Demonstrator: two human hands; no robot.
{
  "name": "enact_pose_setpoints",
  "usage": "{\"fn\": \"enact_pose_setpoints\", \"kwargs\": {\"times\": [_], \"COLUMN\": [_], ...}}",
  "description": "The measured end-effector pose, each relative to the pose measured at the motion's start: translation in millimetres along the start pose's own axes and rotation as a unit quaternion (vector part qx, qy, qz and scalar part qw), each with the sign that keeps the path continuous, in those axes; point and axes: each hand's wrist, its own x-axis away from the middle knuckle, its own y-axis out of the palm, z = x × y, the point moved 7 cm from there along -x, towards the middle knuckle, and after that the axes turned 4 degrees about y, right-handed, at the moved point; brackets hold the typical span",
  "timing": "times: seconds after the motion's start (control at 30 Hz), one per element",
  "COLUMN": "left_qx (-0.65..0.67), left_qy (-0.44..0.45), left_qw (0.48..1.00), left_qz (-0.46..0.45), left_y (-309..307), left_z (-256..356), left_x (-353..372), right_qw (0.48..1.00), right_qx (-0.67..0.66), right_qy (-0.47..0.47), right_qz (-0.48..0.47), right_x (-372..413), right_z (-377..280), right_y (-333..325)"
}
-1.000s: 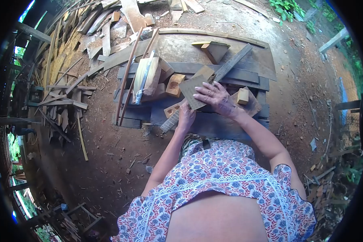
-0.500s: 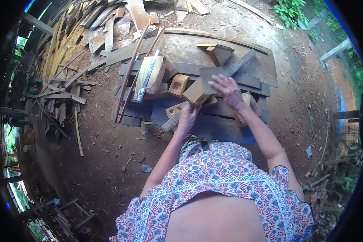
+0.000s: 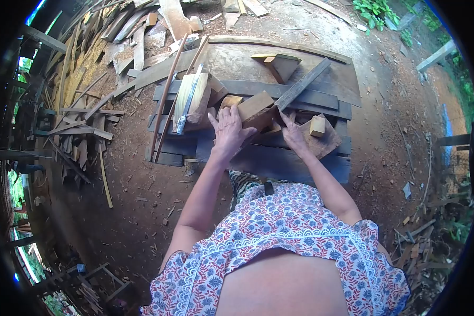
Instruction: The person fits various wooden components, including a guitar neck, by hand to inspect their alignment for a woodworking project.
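A rectangular wooden block (image 3: 256, 109) lies at an angle on the dark planks in front of me. My left hand (image 3: 229, 130) has its fingers spread over a smaller wooden block (image 3: 230, 100), its thumb reaching to the near side of the larger one. At the larger block's right end, my right hand (image 3: 293, 135) has its fingertips close together by a dark edge; what they hold is hard to make out. To the left stands a pale, thick wood piece (image 3: 189, 100) with a metallic strip (image 3: 191, 100) along it.
A grey wooden bar (image 3: 305, 84) slants behind my right hand. Nearer it, a small light block (image 3: 317, 126) sits on a wider wood piece (image 3: 326, 141). Beyond is an angled wood piece (image 3: 279, 66). Two thin sticks (image 3: 169, 89) lie at left, with scrap wood (image 3: 84, 124) further out.
My left hand has moved from under the block's near end up and left over the smaller block. My right hand has come down to the block's right end; the flat grey piece no longer shows.
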Motion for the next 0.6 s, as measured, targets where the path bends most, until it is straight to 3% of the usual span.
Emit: {"fn": "enact_pose_setpoints", "kwargs": {"times": [0.1,0.27,0.33,0.37,0.43,0.5,0.53,0.6], "left_qx": [-0.042,0.008,0.099,0.095,0.201,0.192,0.178,0.162], "left_qy": [0.028,0.072,0.105,0.109,0.101,0.095,0.111,0.124], "left_qw": [0.998,0.997,0.987,0.988,0.96,0.963,0.96,0.956], "left_qz": [-0.044,-0.032,0.067,0.06,0.166,0.166,0.187,0.212], "left_y": [7,6,-2,-2,-22,-28,-31,-34], "left_z": [10,28,19,19,19,27,31,31], "left_x": [-28,-35,-22,-14,7,16,20,24], "right_qw": [0.999,0.999,0.998,0.992,0.991,0.952,0.952,0.927], "right_qx": [-0.01,-0.006,-0.05,-0.093,-0.119,-0.079,-0.078,0.059], "right_qy": [-0.027,0.019,-0.021,-0.058,-0.033,-0.278,-0.28,-0.362], "right_qz": [0.018,-0.047,0.014,0.065,0.051,0.096,0.096,0.077], "right_x": [3,1,0,7,19,33,32,39], "right_z": [-4,-8,-34,-55,-96,-147,-149,-162], "right_y": [-4,-26,-56,-74,-88,-95,-96,-84]}}
